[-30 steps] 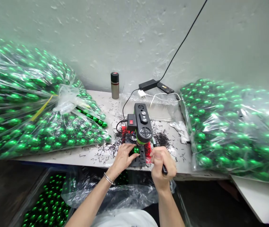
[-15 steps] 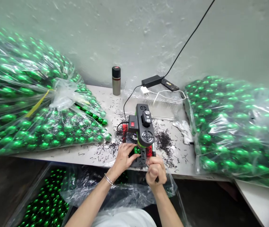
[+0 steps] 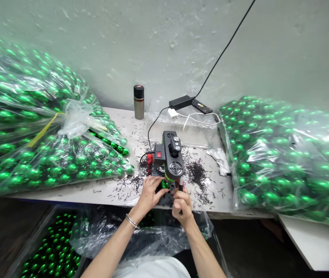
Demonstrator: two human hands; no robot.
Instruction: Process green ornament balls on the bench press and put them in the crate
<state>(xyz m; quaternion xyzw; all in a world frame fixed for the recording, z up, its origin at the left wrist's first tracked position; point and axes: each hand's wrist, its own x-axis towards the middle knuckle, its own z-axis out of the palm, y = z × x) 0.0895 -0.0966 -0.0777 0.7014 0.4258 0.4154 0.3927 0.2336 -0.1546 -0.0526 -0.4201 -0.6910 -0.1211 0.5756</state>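
Note:
A small black machine with a red switch and round vents stands at the table's front edge. Under its head sits a shiny green ball, and the fingers and thumb of my left hand close round it from the left. My right hand is wrapped round a black handle at the machine's right side. Red pieces show at the machine's left. Small black bits lie scattered on both sides of it.
Large clear bags of green balls lie left and right. Behind the machine are a bottle, a black adapter, cables and a clear plastic tray. A white glove lies right. Below, an open bag holds green balls.
My right hand has moved left, closer to the machine, with the handle. My left hand stays at the green ball. The whole view has shifted slightly.

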